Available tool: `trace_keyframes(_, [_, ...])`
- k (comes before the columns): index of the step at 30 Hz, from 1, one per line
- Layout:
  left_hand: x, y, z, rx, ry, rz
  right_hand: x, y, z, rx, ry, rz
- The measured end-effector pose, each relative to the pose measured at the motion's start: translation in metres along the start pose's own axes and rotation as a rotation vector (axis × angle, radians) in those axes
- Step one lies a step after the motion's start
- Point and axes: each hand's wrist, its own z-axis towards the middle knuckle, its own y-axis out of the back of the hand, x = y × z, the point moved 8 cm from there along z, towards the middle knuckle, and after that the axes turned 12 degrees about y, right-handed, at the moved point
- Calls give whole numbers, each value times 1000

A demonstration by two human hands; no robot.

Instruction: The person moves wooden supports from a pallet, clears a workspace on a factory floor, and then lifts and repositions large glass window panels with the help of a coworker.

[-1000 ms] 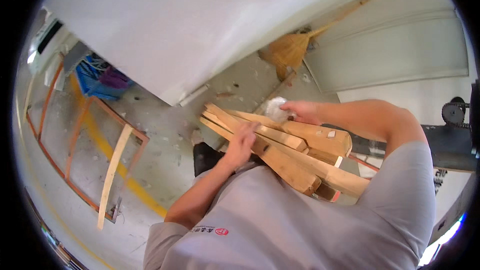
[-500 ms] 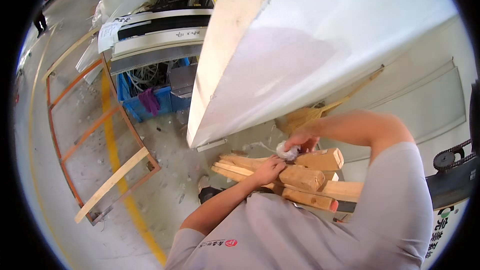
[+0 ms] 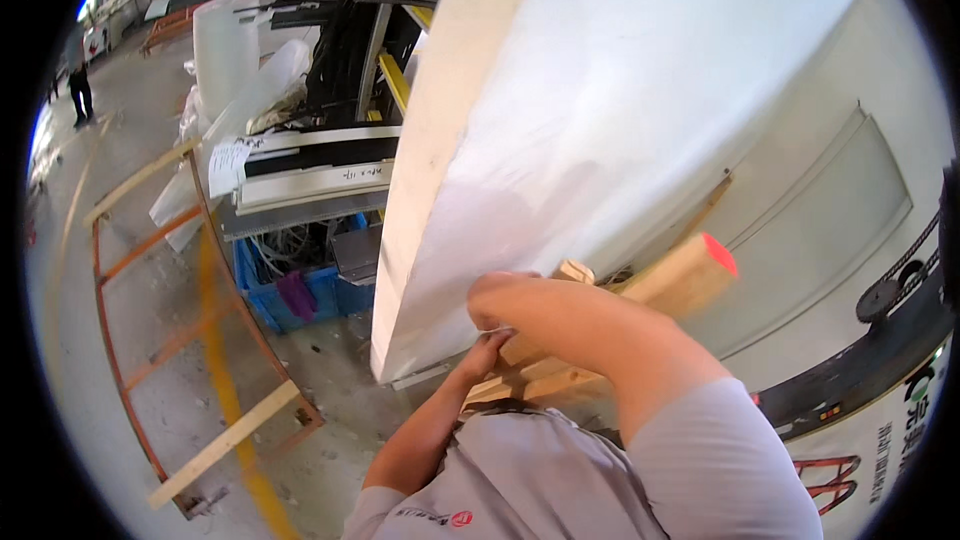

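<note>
Several wooden bars (image 3: pixel 545 382) lie together in front of my body. One bar with a red end (image 3: pixel 690 275) juts up to the right, partly behind my right forearm. My left hand (image 3: pixel 487 354) is closed at the bars' far left end, its fingertips beside a thin pale strand (image 3: pixel 496 331). Just above it, my right hand (image 3: pixel 500 294) is curled with the palm turned away and slightly smeared. Whatever it grips is hidden by the hand itself. The forearm covers much of the bars.
A big white panel (image 3: pixel 560 130) stands close ahead. Left of it are a blue crate (image 3: pixel 290 302) with cables and a purple cloth, stacked profiles (image 3: pixel 320 180) and an orange frame (image 3: pixel 170 340) on the floor. A chain drive (image 3: pixel 880 300) is at right.
My right hand, earlier holding a clump of clear plastic over the bars, has moved left and away, above my left hand. The red-ended bar points higher. My view has tilted up.
</note>
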Motion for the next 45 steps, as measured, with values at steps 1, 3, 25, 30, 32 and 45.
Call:
trace_keyframes(1, [-17,12,-6,-96,21,74,18,15,-26,-57,89,-112])
trace_keyframes(3, [-42,45,-17,-326,65,245,71,46,-93,-203,376,-415])
trace_keyframes(25, [-67,76,-59,-660,-177,200,-73,-215,-11,-1114,385,2036])
trace_keyframes(30, [-87,58,-59,-505,-53,71,-62,-159,-4,-1021,575,1343])
trace_keyframes(32, [-51,66,-58,-487,-18,-132,-56,-154,-9,-1003,645,1128])
trace_keyframes(45, [-95,34,-24,-342,127,-156,-96,-136,13,-957,810,1320])
